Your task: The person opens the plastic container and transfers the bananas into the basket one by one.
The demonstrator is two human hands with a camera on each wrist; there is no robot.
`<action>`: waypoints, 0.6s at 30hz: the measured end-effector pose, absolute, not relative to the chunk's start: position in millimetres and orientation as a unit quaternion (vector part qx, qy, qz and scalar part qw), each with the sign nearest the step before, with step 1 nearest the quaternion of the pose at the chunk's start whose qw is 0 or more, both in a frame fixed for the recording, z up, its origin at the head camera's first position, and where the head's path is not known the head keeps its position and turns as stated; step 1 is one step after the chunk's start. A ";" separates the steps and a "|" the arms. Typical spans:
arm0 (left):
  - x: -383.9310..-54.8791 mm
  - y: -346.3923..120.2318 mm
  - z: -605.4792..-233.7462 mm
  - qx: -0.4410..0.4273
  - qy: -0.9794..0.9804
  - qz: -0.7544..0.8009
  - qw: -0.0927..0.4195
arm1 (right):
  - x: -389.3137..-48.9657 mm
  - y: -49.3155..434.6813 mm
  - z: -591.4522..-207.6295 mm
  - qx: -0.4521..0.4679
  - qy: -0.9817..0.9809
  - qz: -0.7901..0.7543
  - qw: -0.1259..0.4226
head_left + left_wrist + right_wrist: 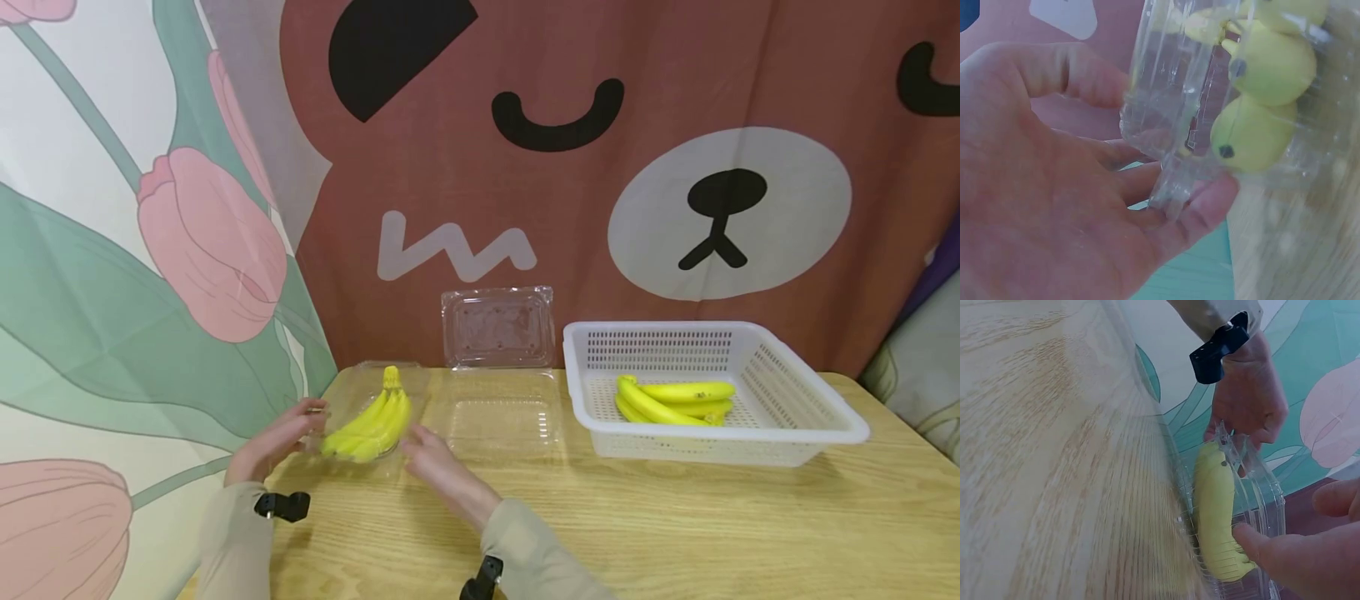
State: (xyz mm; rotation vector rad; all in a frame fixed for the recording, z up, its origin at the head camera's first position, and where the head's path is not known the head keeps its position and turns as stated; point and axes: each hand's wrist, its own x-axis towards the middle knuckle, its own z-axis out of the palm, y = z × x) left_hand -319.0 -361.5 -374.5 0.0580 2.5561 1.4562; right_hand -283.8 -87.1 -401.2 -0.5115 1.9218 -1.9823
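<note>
A closed clear plastic clamshell box [341, 398] holds a small bunch of bananas [375, 421] at the left end of the table. My left hand [281, 433] grips its left edge; in the left wrist view the thumb lies at one corner and the other fingers curl around the rim. On the right side, my right hand [442, 467] holds the same box, and one digit presses against its clear wall in the right wrist view. Part of the right hand's grasp is out of sight. The bananas' dark tips [1227, 151] show through the plastic.
A second clear clamshell box [498, 417] lies open in the middle, its lid raised at the back. On the right stands a white perforated basket [712, 442] with several bananas [667, 402] inside. Printed curtains [570, 225] hang behind and to the left of the wooden table [675, 533].
</note>
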 end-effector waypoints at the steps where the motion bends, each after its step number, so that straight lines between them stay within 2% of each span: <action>1: -319.1 -361.9 -374.8 0.022 0.862 0.496 0.100 | -283.6 -87.3 -401.8 -0.185 0.676 -0.694 0.164; 18: -322.4 -361.6 -368.9 0.060 0.817 0.565 0.093 | -289.3 -83.0 -389.4 -0.184 0.646 -0.733 0.108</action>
